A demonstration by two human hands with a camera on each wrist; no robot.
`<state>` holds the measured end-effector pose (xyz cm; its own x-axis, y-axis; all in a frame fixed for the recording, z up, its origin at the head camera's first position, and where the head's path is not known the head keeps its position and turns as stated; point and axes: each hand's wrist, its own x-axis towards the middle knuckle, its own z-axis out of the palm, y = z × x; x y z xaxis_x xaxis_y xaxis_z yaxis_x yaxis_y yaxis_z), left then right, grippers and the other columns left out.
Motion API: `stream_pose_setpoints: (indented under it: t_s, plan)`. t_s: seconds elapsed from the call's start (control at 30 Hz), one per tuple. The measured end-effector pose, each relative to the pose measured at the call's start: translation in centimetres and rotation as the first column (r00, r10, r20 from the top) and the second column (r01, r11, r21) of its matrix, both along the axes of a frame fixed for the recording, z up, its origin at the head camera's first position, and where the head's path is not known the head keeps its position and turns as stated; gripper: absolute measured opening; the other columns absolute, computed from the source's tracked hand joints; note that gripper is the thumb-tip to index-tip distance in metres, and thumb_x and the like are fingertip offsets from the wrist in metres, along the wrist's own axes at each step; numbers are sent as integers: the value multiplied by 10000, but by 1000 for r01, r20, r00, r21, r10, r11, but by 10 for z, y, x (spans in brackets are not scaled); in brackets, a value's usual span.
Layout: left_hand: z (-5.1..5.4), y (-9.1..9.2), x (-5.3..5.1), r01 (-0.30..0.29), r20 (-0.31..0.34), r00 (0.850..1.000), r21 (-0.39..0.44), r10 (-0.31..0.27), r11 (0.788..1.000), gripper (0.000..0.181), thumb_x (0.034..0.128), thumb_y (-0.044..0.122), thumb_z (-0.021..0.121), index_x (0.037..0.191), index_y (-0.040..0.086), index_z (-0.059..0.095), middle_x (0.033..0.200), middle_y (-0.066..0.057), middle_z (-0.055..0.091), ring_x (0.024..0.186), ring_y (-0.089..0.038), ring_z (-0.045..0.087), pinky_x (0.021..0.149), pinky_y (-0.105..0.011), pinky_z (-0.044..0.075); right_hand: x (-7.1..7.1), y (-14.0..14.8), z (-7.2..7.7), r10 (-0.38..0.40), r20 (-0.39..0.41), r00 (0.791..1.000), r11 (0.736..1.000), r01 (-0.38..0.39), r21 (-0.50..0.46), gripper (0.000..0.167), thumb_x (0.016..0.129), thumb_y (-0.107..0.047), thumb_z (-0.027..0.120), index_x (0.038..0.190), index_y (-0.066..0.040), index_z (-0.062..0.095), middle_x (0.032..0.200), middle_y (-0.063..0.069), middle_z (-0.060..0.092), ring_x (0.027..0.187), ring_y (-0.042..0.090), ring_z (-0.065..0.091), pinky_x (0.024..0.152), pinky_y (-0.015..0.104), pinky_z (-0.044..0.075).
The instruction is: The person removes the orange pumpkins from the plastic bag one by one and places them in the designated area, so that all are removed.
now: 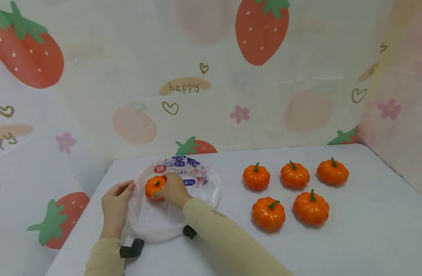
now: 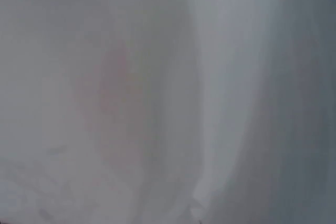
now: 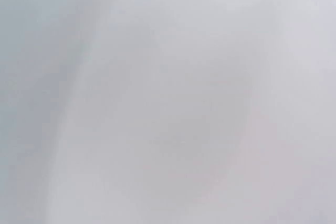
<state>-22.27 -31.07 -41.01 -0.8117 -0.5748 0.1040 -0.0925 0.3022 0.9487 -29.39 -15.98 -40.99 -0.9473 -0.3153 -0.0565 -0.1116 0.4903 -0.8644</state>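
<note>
In the head view a translucent plastic bag (image 1: 204, 209) with blue and red print lies spread on the table, its mouth wide. My left hand (image 1: 115, 203) pinches the bag's left rim between thumb and fingers. My right hand (image 1: 176, 190) reaches over the bag and grips a small orange pumpkin (image 1: 154, 186) with a green stem, within the bag's rim. Whether the pumpkin touches the bag's bottom I cannot tell. Pale blurred plastic (image 2: 231, 77) fills the left wrist view, and a whitish blur fills the right wrist view, hiding both hands there.
To the right on the white table (image 1: 363, 230) stand several more small pumpkins, among them a back-left one (image 1: 256, 177), a front-left one (image 1: 268, 214) and a front-right one (image 1: 311, 208). A strawberry-print cloth (image 1: 218, 96) hangs behind the table.
</note>
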Motion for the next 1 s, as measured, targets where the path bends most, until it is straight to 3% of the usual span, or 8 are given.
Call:
stream_pose_setpoints:
  t_s: [0.3,0.57,1.0]
  plan:
    - [-6,-3,-1,-15,-32,999,-36,13,999,344,938,305,683,1169,51,714,790,330,627,815,101,568,710,-53,445,3,37,15,81,-65,995,993,-75,96,706,750,-226,882,1380,-116,583,1400,35,587,1269,205,552,1100,351,466]
    - [-7,-1,-2,2,-42,999,-17,-2,1000,365,934,312,691,1174,39,706,793,324,624,824,84,571,710,-59,446,16,65,32,134,-55,989,988,-129,86,702,754,-215,879,1384,-131,580,1405,30,578,1272,215,543,1074,363,490]
    - [-5,1,-2,-4,-20,1000,-3,4,1000,377,940,334,678,1182,47,703,822,292,647,837,70,566,713,-63,447,24,114,65,193,-111,975,977,-180,116,744,760,-213,875,1420,-120,544,1448,60,544,1310,247,512,1085,411,480]
